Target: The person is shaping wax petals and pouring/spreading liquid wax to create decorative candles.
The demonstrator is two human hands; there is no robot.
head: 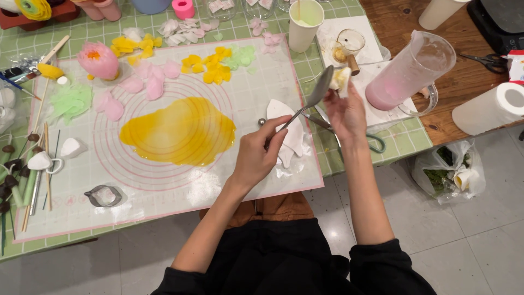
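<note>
I see the left hand (256,158) closed around the handle of a metal spoon (311,101), fingers wrapped tight, with the bowl raised and tilted up toward the right hand (345,112). The right hand pinches a small pale yellow-white piece (341,78) between thumb and fingertips; the spoon bowl sits just beside this piece, and I cannot tell whether they touch. Both hands are above the right edge of the white mat (164,191), which lies on a green checked table (404,139).

Under the hands lies a white petal-shaped mould (292,131), near scissors (371,143) partly hidden by the right wrist.

At the mat's centre spreads a flat yellow sheet (180,131). Pink petals (147,82) and yellow petals (210,65) lie beyond it, and a pink flower (98,59) stands at the far left. A metal cutter (102,195) rests on the near left of the mat.

To the right, a clear jug (409,74) holds pink residue, a paper cup (305,24) stands behind the hands, and a paper roll (491,108) lies at the table's edge.
</note>
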